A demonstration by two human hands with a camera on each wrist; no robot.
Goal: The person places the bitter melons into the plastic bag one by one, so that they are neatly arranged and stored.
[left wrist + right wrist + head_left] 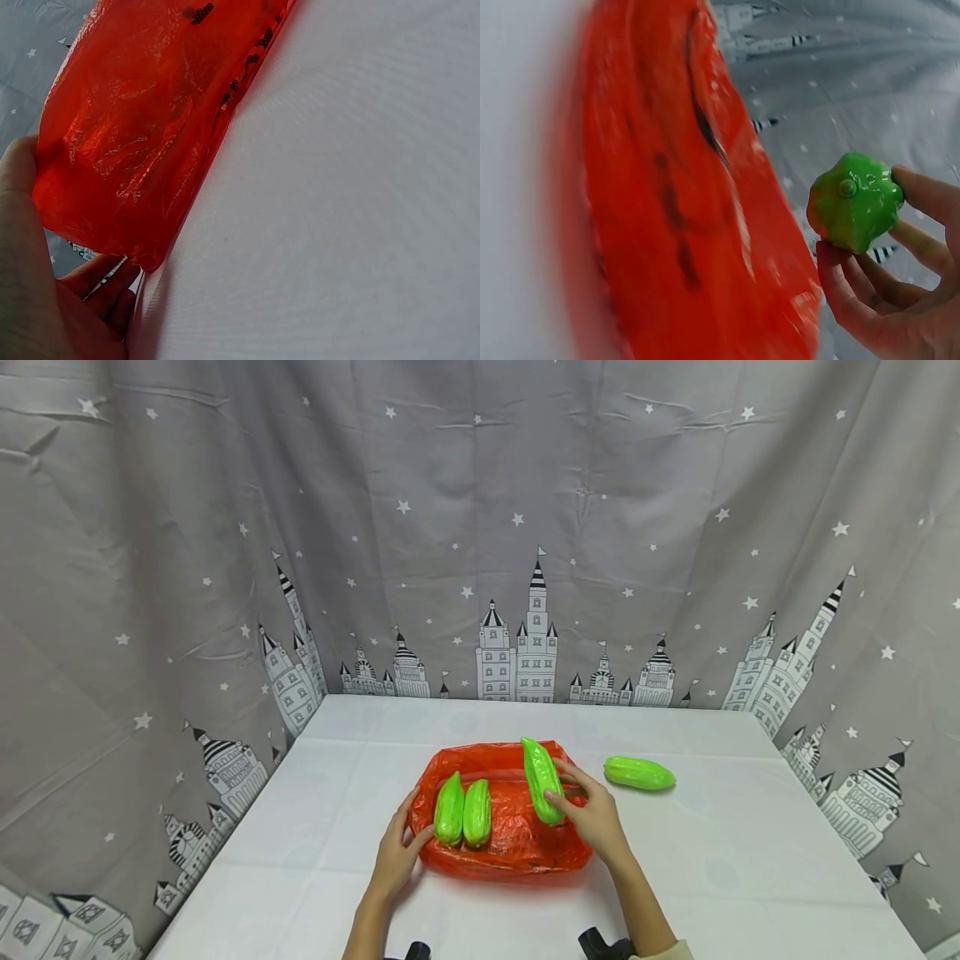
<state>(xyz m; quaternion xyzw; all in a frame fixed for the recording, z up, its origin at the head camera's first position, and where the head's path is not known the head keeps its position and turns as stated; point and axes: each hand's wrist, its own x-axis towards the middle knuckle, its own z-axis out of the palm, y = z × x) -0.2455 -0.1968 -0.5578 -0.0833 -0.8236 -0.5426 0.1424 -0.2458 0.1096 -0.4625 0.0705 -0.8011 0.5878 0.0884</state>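
A red plastic bag (517, 852) lies on the table with its mouth spread wide. Inside its left half, two green bitter gourds sit side by side, the left gourd (449, 810) close against the right gourd (477, 814). My left hand (397, 852) holds the bag's left side, thumb at the rim and fingers along the outside. Over the bag's right side my right hand (592, 814) grips another bitter gourd (543, 781) between thumb and fingertips. In the right wrist view this held gourd (855, 202) shows its ridged, glossy end beside the bag.
One more bitter gourd (640, 773) lies on the white table (720, 843), right of the bag and beyond my right hand. A grey curtain (600, 527) with printed castles and stars hangs behind the table and at its sides.
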